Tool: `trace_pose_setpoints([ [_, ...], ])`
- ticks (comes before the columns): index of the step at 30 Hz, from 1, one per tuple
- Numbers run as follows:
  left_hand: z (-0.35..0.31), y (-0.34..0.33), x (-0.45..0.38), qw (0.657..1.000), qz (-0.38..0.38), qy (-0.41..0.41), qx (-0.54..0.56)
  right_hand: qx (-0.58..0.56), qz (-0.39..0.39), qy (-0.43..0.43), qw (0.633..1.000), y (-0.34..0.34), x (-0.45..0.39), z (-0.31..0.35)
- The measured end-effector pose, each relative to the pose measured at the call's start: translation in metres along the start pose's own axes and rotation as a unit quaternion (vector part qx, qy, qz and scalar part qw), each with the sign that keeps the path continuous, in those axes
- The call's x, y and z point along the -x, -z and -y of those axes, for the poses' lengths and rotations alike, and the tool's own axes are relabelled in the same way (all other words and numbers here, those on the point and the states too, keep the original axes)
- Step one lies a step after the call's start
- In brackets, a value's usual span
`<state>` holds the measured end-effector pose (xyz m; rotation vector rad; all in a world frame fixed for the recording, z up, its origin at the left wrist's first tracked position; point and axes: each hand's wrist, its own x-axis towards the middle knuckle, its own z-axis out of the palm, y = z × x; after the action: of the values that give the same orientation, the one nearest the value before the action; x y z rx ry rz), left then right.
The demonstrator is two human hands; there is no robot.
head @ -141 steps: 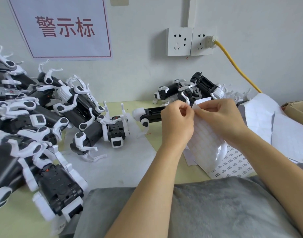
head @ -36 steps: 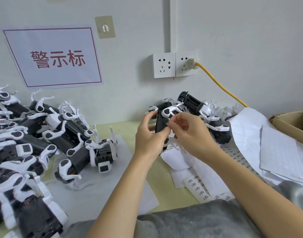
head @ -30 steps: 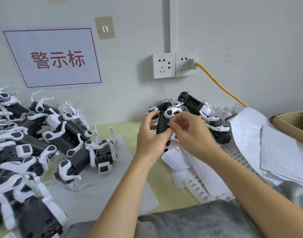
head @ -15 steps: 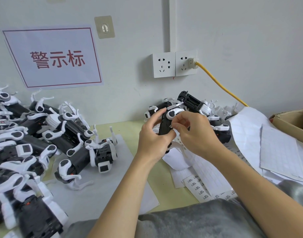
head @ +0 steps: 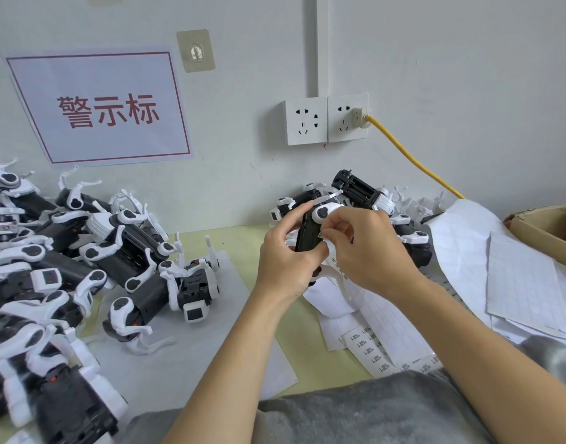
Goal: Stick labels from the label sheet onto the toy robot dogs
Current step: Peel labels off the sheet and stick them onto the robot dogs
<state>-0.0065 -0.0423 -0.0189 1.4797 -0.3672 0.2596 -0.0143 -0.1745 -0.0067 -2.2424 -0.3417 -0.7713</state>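
My left hand [head: 286,257] grips a black-and-white toy robot dog [head: 310,232], held upright above the table's middle. My right hand [head: 368,251] is against the dog's black body, its fingertips pinching a small white label [head: 327,243] at the side of the body. A curled label sheet [head: 342,283] hangs below my right hand. More printed label sheets [head: 371,344] lie flat on the table under my right forearm. Several toy robot dogs [head: 361,189] are piled behind my hands by the wall.
A large heap of toy robot dogs [head: 83,245] fills the table's left side on white paper [head: 185,354]. Spent backing sheets [head: 525,283] and a cardboard box [head: 550,229] lie at the right. A yellow cable [head: 409,161] runs from the wall socket [head: 326,120].
Earlier both hands peeled a label from the sheet. Since then my left hand has taken up a dog and tilted it more upright, and my right hand has brought the label onto its body.
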Motion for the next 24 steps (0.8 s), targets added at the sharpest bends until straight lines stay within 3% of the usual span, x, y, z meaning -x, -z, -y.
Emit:
trace_pose_setpoints([
  [24,-0.0016,0.0001,-0.0005,1.0,-0.003,-0.015,-0.013,0.023,-0.011,0.02,0.999,-0.0011,-0.0003,-0.0017],
])
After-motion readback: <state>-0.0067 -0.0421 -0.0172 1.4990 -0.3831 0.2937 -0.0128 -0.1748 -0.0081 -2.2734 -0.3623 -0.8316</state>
